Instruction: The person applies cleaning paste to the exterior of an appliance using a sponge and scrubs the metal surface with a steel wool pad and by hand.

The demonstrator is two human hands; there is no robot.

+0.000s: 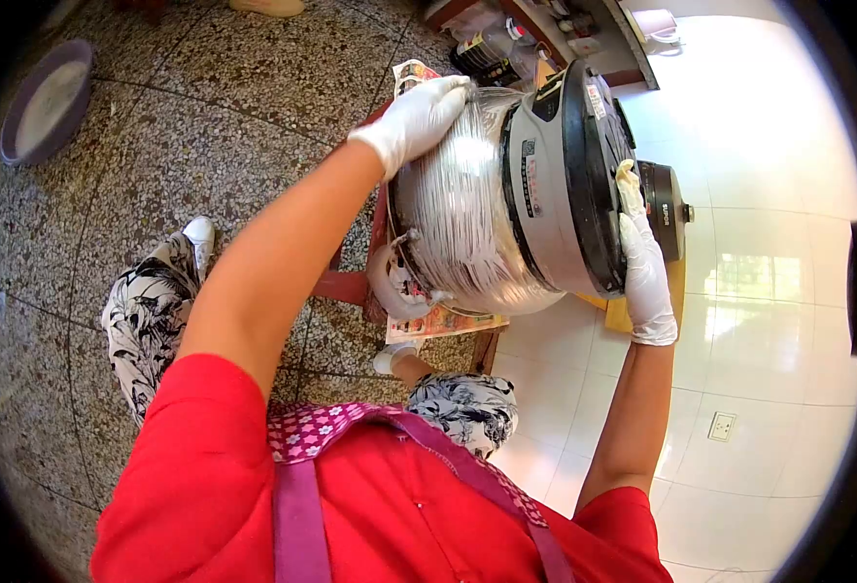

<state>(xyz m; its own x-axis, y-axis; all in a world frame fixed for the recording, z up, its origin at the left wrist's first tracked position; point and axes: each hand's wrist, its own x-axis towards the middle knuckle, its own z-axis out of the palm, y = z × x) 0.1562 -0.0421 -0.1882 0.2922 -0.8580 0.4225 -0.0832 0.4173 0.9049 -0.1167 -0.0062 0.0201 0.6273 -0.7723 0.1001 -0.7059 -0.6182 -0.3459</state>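
A large electric cooker point(545, 199) has a grey body and a black lid point(599, 185), and its lid faces the right of the view. Clear plastic film point(462, 209) is wound in wrinkled layers around its other half. White gloves cover both hands. My left hand point(419, 121) grips the film-covered side, fingers together over the far edge. Against the lid and its rim, my right hand point(645, 267) holds on with its thumb and fingers apart. A whitish ring-shaped roll point(397, 287) hangs beside the wrapped part, near a printed sheet point(448, 324) under the cooker.
A red stool point(346, 289) supports the cooker. Behind the lid stands a dark appliance point(664, 209) on a yellow wooden surface point(618, 313). Bottles point(492, 49) sit by a shelf at the top. A purple basin point(48, 102) rests on the speckled floor. White tiles carry a socket point(722, 426).
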